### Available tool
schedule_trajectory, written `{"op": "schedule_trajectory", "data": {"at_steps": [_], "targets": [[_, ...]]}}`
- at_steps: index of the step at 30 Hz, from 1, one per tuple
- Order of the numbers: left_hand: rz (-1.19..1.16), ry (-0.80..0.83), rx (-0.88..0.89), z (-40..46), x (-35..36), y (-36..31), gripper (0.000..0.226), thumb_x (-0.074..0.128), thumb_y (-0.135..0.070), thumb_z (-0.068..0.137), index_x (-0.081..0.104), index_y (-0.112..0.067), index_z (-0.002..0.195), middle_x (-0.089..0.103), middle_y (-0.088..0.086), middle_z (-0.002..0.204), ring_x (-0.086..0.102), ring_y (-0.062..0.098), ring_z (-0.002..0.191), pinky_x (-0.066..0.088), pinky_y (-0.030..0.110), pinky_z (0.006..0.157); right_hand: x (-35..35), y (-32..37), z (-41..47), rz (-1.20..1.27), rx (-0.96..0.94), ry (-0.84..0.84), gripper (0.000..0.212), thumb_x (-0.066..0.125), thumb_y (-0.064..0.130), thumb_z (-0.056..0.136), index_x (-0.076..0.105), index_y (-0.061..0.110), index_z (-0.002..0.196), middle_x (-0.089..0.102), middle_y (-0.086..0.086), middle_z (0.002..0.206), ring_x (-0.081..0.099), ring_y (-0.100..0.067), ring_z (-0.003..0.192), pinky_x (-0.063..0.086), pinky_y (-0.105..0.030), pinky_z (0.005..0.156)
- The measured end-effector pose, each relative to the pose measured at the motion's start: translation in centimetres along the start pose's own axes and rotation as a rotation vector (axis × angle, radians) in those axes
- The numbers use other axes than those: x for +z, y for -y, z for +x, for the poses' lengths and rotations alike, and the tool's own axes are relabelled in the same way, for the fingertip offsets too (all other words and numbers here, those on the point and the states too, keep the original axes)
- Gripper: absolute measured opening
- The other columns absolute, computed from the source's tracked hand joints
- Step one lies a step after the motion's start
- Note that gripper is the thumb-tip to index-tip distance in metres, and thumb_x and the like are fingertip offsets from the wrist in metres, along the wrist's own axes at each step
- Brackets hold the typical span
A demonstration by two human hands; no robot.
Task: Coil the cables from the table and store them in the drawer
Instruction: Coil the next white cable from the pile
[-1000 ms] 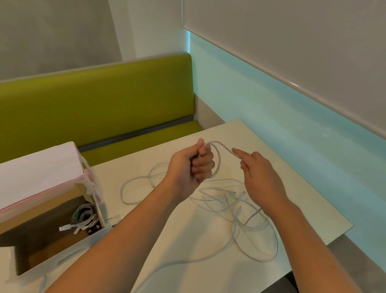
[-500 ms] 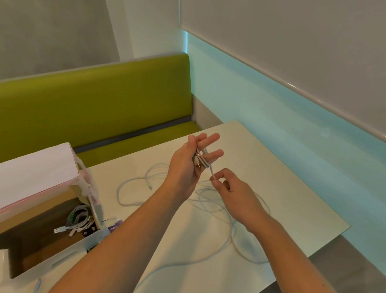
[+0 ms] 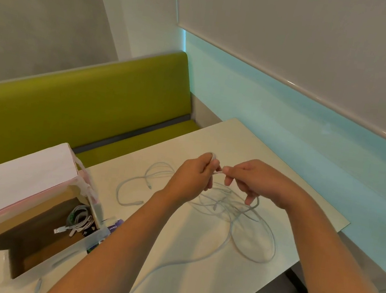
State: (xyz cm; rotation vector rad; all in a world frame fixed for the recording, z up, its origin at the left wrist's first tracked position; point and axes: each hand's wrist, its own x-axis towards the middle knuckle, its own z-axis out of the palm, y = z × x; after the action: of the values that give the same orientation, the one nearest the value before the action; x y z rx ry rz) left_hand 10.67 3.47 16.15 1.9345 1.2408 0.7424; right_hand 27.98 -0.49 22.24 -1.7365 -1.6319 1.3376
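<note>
Several loose white cables point(image 3: 240, 210) lie tangled on the pale table point(image 3: 192, 283). Above them my left hand point(image 3: 192, 178) grips small coiled loops of one white cable. My right hand point(image 3: 251, 179) pinches the same cable just beside the left fingers, with a strand hanging from it down to the tangle. The open drawer point(image 3: 68, 250) sits at the left, a coiled white cable point(image 3: 78, 219) lying inside it. The drawer's box has a white top point(image 3: 24, 177).
A green bench point(image 3: 69, 104) runs behind the table. The table's right edge point(image 3: 316, 250) drops to a dark floor. A small purple packet point(image 3: 113, 227) lies beside the drawer. A separate white cable loop point(image 3: 131, 187) lies left of the tangle.
My left hand's fingers have curled round the loops. My right hand has risen from below the left hand and now pinches the cable level with it.
</note>
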Motion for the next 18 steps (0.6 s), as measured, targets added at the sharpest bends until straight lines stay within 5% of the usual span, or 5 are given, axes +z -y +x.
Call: {"op": "schedule_trajectory", "data": {"at_steps": [5,10,13,18], "targets": [[-0.334,-0.015,-0.065,0.6,-0.8,-0.3,0.040,0.047,-0.032,0.103,0.061,-0.009,0.073,0.048,-0.005,0.053,0.047,0.016,0.051,0.046,0.028,0.058,-0.5,-0.2,0.1,0.038,-0.134,-0.155,0.018,0.063,0.040,0.090,0.078,0.029,0.089,0.061,0.015,0.065,0.050,-0.009,0.065,0.047,-0.027,0.065],[-0.649,0.099,-0.084,1.2,-1.7,-1.4,0.043,0.040,-0.027,0.104,0.048,-0.009,0.066,0.035,-0.002,0.048,0.030,0.014,0.045,0.055,0.041,0.090,-1.1,0.2,0.9,0.051,-0.294,-0.411,0.013,0.076,0.042,0.079,0.074,0.031,0.084,0.045,0.014,0.056,0.040,-0.002,0.054,0.035,-0.021,0.059],[-0.777,0.056,-0.149,1.1,-1.8,-1.7,0.042,0.036,-0.025,0.106,0.044,-0.013,0.066,0.025,0.000,0.055,0.023,0.013,0.047,0.056,0.034,0.084,-2.2,0.9,1.0,-0.009,-0.318,-0.517,0.019,0.080,0.043,0.075,0.071,0.030,0.085,0.053,0.008,0.068,0.045,-0.003,0.057,0.036,-0.021,0.057],[-1.059,-0.014,-0.297,1.2,-1.8,-1.1,0.042,0.035,-0.030,0.106,0.041,-0.015,0.068,0.030,-0.003,0.050,0.025,0.012,0.043,0.051,0.028,0.073,-2.5,0.1,1.2,-0.050,-0.285,-0.462,0.008,0.075,0.041,0.081,0.074,0.033,0.084,0.059,0.003,0.070,0.047,-0.009,0.060,0.038,-0.024,0.057]]}}
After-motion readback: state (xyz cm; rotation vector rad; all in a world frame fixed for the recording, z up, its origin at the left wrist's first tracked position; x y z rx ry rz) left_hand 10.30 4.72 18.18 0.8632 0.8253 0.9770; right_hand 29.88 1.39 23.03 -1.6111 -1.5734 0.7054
